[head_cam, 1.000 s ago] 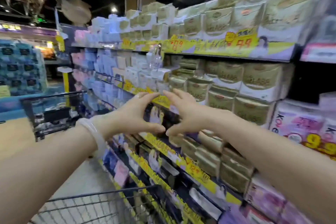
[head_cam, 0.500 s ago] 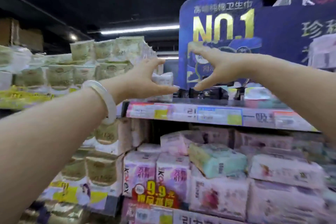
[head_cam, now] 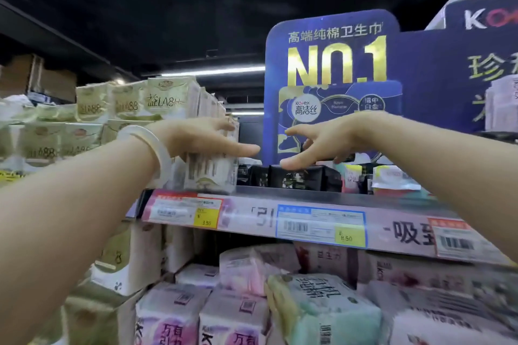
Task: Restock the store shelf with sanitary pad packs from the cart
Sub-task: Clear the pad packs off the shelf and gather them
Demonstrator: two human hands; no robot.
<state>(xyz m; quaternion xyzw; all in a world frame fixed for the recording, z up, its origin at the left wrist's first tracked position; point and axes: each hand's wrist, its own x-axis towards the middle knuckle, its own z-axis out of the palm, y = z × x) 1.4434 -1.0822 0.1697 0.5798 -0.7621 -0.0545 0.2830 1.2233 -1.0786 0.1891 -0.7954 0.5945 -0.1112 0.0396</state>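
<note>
Two hands at top shelf — left hand and right hand, each grip apart and holding nothing, above black packs on the shelf; cart unseen — best square packs flush to the edge, labels forward.

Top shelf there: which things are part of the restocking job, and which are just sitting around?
Part of the job:
left hand
right hand
black packs on the top shelf

Just there:
blue NO.1 sign
price labels
pink packs below
green-and-white packs
</note>
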